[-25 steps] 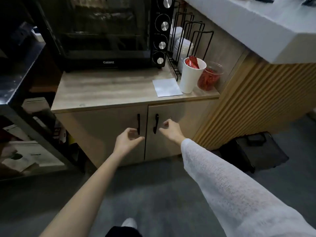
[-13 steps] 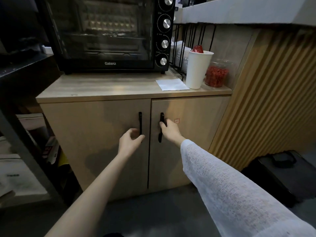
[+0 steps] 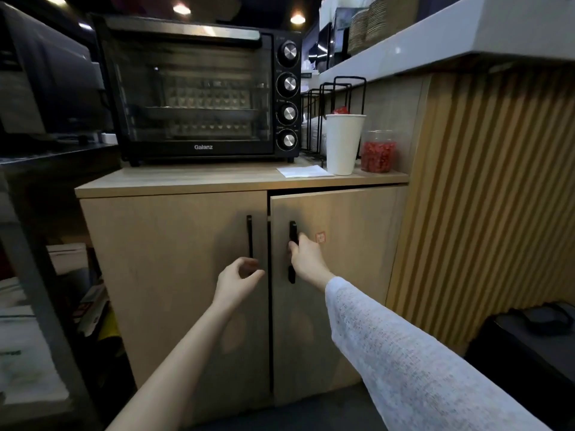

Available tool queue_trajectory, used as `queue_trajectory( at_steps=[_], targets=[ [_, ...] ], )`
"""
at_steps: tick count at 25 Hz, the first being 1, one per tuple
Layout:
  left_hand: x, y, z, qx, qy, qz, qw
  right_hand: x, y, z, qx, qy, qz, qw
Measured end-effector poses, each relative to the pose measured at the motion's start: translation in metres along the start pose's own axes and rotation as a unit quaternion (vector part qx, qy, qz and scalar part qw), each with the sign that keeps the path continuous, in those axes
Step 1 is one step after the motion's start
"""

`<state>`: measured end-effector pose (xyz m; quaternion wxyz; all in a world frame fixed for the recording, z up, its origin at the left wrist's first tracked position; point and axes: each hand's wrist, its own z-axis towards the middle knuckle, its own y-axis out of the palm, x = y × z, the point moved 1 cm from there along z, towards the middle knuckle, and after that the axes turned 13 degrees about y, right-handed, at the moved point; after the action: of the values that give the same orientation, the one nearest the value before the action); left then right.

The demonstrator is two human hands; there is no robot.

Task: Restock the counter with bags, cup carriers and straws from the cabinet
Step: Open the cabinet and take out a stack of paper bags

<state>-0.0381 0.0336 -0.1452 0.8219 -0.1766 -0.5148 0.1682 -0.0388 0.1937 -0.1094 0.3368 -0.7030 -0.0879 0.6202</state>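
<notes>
1. The cabinet [image 3: 174,275] fills the middle of the view, a low wooden unit with two doors. Judging from the task, the bags, cup carriers and straws are inside it; none of them shows yet, because the gap is too thin and dark to see into.
2. The counter [image 3: 513,32] to be restocked is the pale ledge high on the right, far above the cabinet top, so stock will have to be lifted up and across to it.
3. A black oven [image 3: 186,88] sits on the cabinet top at the left, clear of the doors below.
4. The right door [image 3: 342,290] stands slightly ajar, its top edge pulled away from the frame, while the left door [image 3: 174,306] lies flush and closed.
5. A white paper cup [image 3: 343,144], a jar of red bits [image 3: 378,152] and a folded napkin [image 3: 305,171] stand at the right end of the cabinet top, in front of a black wire rack [image 3: 336,98].
6. The right hand [image 3: 303,256] grips the right handle [image 3: 292,234], fingers curled round the bar, evidently to swing that door open.
7. The left hand [image 3: 238,276] hovers just below the left handle [image 3: 249,237], fingers loosely curled and holding nothing, seemingly poised to take that bar.
</notes>
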Motion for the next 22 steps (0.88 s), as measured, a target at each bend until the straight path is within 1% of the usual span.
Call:
queue_trajectory(
  at_steps=[7,11,17,22],
  targets=[
    [0.02,0.029,-0.01,-0.036,0.053,-0.011,0.998,0.019,-0.012,-0.034,0.043,-0.013,-0.029,0.999],
    [0.037,0.038,-0.033,-0.036,0.07,-0.002,0.997,0.029,-0.026,-0.056,0.055,-0.03,-0.043,0.997],
    [0.066,0.038,-0.06,-0.087,0.074,0.04,0.993,0.052,-0.052,-0.092,0.067,-0.032,-0.017,0.997],
    [0.106,0.056,-0.087,-0.147,0.121,0.084,0.978,0.084,-0.072,-0.124,0.123,-0.07,0.057,0.988]
  ],
)
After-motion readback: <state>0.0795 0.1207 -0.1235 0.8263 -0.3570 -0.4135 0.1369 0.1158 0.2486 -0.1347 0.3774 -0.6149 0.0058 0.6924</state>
